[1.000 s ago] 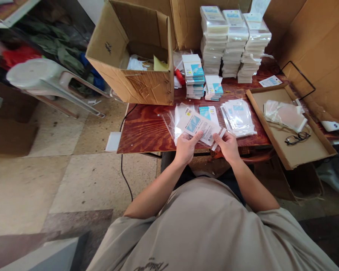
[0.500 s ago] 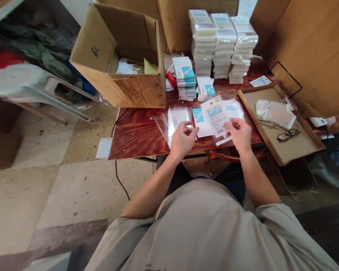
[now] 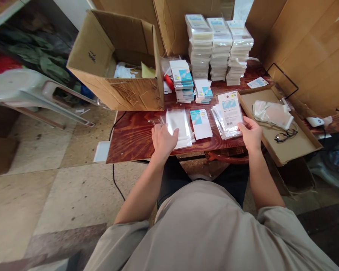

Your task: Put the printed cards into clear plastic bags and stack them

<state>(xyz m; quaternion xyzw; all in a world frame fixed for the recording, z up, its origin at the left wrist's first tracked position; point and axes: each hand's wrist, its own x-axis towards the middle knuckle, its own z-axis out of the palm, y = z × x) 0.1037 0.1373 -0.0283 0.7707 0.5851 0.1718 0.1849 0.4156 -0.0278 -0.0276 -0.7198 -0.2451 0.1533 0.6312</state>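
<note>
My right hand point(image 3: 251, 132) pinches the lower right corner of a bagged card point(image 3: 230, 111), which lies over a small pile of similar bagged cards at the right of the table. My left hand point(image 3: 163, 140) is at the left edge of a stack of clear plastic bags point(image 3: 178, 126), thumb and fingers spread apart. Between the hands lies a stack of white and blue printed cards point(image 3: 201, 124). Behind it stand a taller pile of printed cards point(image 3: 182, 77) and a lower one point(image 3: 202, 90).
Three tall stacks of bagged cards point(image 3: 199, 49) stand at the back. An open cardboard box point(image 3: 135, 92) is at the back left. At the right, a shallow cardboard tray point(image 3: 288, 152) holds glasses point(image 3: 286, 134) and clear bags. A single bagged card point(image 3: 257, 82) lies behind the tray.
My right hand has carried the bagged card rightward onto the pile. My left hand has moved left, from in front of the clear bags to their left edge, and its fingers have spread.
</note>
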